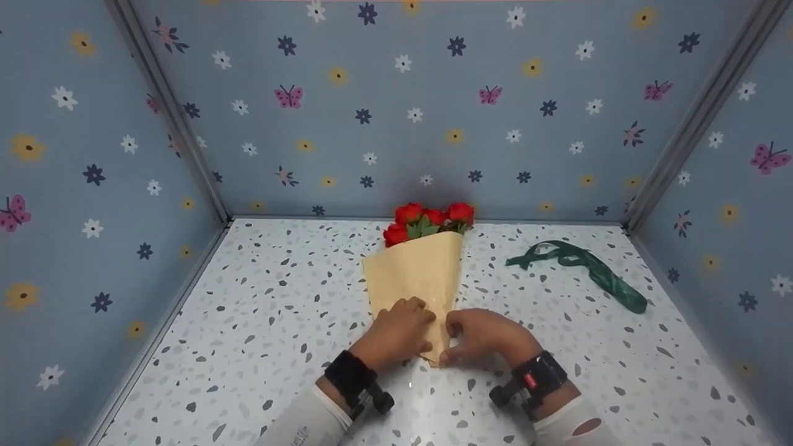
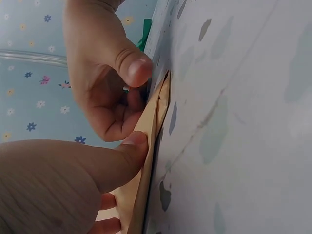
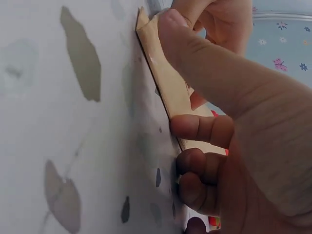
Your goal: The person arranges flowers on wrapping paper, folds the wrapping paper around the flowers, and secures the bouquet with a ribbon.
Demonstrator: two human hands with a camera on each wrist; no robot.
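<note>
A bouquet of red roses (image 1: 409,214) with green leaves is wrapped in tan paper (image 1: 412,266), its narrow end towards me. My left hand (image 1: 396,331) lies over the lower left part of the wrap and holds it, fingers bent on top. In the left wrist view its thumb (image 2: 129,148) is on the folded edge. At the lower right edge, my right hand (image 1: 489,334) grips the paper with curled fingers. The right wrist view shows the right thumb (image 3: 178,36) near the paper's narrow tip and the fingertips along its side. The stems are hidden inside.
A dark green ribbon (image 1: 582,260) lies loosely bundled on the right of the speckled white table (image 1: 266,310). Blue floral panels (image 1: 427,136) stand behind and on both sides, joined by grey metal corner strips. The rose heads are close to the back panel.
</note>
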